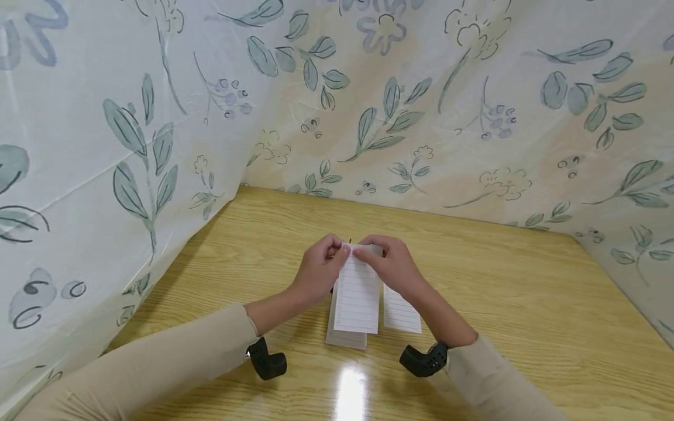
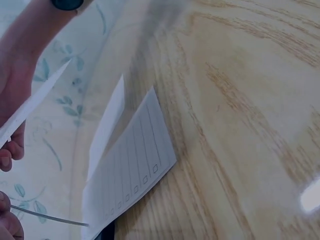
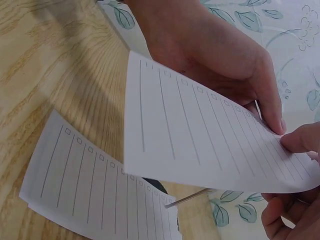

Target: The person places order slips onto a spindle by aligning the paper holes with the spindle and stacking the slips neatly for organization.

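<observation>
My left hand (image 1: 318,263) and right hand (image 1: 394,266) meet at the top edge of a white lined checklist sheet (image 1: 358,298). Both thumbs press on its face, pinching it close together. Beneath it lie more lined sheets (image 3: 95,185), overlapping, with their lower corners lifted in the left wrist view. A thin curved metal wire (image 2: 50,217) runs from the left hand's fingers to the top of those lower sheets. Its far end and whole shape are hidden. In the right wrist view the held sheet (image 3: 185,135) slants above the others.
Another lined sheet (image 1: 402,313) is to the right, partly behind the right forearm. A dark object (image 3: 155,185) shows under the lower sheets, its kind unclear. The wood-grain table (image 1: 526,304) is bordered by a floral cloth (image 1: 337,117) at the back and sides.
</observation>
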The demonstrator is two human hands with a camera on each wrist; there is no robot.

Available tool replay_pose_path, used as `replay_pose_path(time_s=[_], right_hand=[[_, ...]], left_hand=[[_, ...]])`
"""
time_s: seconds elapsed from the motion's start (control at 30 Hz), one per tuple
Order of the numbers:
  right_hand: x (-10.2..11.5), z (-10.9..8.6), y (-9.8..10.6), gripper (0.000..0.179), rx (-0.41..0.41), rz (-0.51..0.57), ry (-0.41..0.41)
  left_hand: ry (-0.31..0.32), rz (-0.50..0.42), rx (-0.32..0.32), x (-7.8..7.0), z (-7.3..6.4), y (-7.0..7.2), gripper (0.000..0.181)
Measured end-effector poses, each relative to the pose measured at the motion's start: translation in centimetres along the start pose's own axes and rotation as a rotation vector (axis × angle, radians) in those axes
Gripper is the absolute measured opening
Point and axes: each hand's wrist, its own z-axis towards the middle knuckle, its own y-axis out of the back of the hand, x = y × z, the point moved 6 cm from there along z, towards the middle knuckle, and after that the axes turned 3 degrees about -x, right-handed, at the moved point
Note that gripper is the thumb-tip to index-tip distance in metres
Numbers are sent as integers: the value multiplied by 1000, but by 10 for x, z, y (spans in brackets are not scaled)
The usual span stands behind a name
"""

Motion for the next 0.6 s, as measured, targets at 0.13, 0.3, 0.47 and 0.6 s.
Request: replay_pose_path(time_s=[0.13, 0.3, 0.47, 0.6], right_hand=[[2, 4, 2, 19, -7, 5, -2], [7, 8, 4, 20, -17, 12, -18], [9, 11, 3, 22, -33, 39, -65], [8, 13, 2, 22, -45, 62, -113]], left_hand=[[-8, 15, -15, -2, 4, 2, 13], [-23, 42, -34, -7, 8, 4, 14], [-25, 67, -45, -9, 12, 5, 16], [-11, 76, -40, -8, 16, 4, 17]])
